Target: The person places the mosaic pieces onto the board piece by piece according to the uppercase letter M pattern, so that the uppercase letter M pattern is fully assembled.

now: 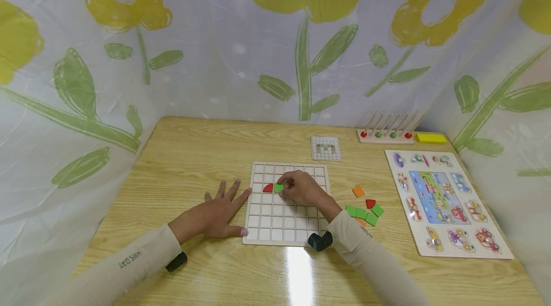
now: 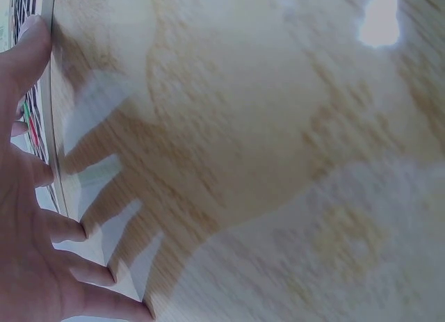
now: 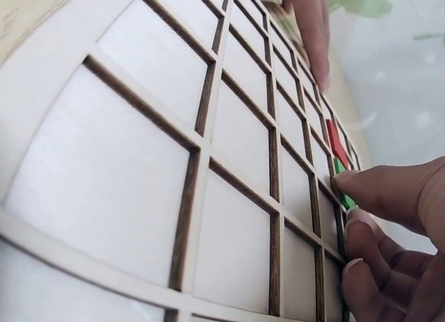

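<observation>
A wooden grid board (image 1: 258, 222) with white square cells lies on the table. My right hand (image 1: 301, 187) is over its upper middle, pinching a green square tile (image 1: 278, 187) at a cell. In the right wrist view, thumb and fingertips meet at the green tile (image 3: 344, 186). Directly left of it, a red quarter-circle tile (image 1: 269, 188) sits in a cell. My left hand (image 1: 217, 215) lies flat with fingers spread. Its thumb and index fingertip touch the board's left edge.
Right of the board lie loose tiles: several green squares (image 1: 360, 213), an orange square (image 1: 358, 191) and a red quarter-circle (image 1: 370, 203). Behind stands a pattern card (image 1: 326, 148) lying flat. A peg stand (image 1: 386, 137), a yellow block (image 1: 431, 138) and a picture puzzle (image 1: 447, 201) are farther right.
</observation>
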### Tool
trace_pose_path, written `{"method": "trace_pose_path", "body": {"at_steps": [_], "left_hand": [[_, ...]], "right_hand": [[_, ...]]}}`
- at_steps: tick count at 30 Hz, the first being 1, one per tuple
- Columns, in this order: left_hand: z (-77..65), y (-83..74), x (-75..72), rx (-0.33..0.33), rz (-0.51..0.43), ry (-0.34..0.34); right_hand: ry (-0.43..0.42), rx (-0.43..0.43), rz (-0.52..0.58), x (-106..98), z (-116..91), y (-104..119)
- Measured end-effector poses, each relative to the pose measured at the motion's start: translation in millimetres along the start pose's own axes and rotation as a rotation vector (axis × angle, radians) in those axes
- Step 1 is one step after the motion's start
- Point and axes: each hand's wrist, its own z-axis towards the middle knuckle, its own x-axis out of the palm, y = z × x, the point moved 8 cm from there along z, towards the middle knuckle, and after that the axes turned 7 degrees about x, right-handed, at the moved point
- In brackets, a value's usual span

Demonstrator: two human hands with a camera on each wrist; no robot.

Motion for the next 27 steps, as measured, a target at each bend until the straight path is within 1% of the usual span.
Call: {"method": "trace_pose_path", "body": {"at_steps": [8,12,16,21,25,27], "left_hand": [[0.4,0.6,0.5,-0.001,-0.001,0.002],[-0.3,0.1,0.0,-0.002,-0.011,0.003],[-1.2,-0.1,-0.8,-0.011,-0.019,0.012],[-1.2,-0.8,-1.1,-0.011,-0.021,0.016],[-0.1,-1.5,-0.8,-0.004,-0.011,0.010],[0.4,-1.8,-0.7,0.000,-0.005,0.009]], "right_hand": [[-0.010,0.016,-0.025,-0.8,-0.6,2.1],[-0.020,-0.001,-0.038,-0.3,0.0,2.9],[-0.032,-0.006,-0.039,-0.1,0.9,2.6],[-0.027,0.010,-0.031,-0.2,0.9,0.7],[-0.026,-0.004,-0.026,-1.2,-1.4,-1.1],[-0.036,-0.026,-0.012,-3.4,-3.5,-2.0]]}}
